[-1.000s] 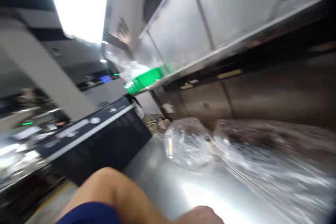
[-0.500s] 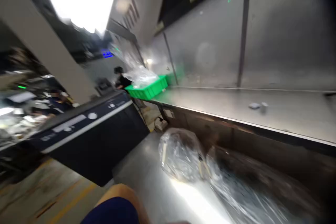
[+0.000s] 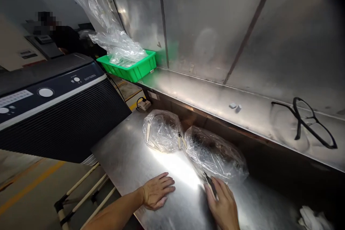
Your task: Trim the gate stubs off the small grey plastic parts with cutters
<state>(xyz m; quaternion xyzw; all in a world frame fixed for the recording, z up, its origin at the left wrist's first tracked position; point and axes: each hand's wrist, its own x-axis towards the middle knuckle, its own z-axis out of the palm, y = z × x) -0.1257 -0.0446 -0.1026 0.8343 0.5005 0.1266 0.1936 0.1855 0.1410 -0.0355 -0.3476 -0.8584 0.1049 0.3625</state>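
Observation:
My left hand (image 3: 159, 190) lies flat on the metal tabletop (image 3: 124, 158), fingers apart and nothing in it. Fingers of my right hand (image 3: 222, 203) are closed around a slim dark hand tool (image 3: 211, 185); its exact kind is partly hidden. Just beyond that hand lies a clear plastic bag (image 3: 215, 152) with dark small parts inside. To its left sits a second, rounder clear bag (image 3: 163, 133). Small pliers with pale handles (image 3: 182, 141) rest between the two bags. A narrow pale tool (image 3: 148, 132) leans at the left bag's side.
Eyeglasses (image 3: 309, 122) and two small grey pieces (image 3: 235, 107) lie on the metal ledge (image 3: 194, 95). A green crate (image 3: 140, 70) holds clear plastic bags. On the left stands a dark machine (image 3: 61, 115). White cloth (image 3: 314, 218) lies at lower right. Another person (image 3: 67, 39) is behind.
The view has swung down and to the right and sharpened. Both my hands now show over the tabletop, the right one with the tool; before, only an arm in a navy sleeve showed.

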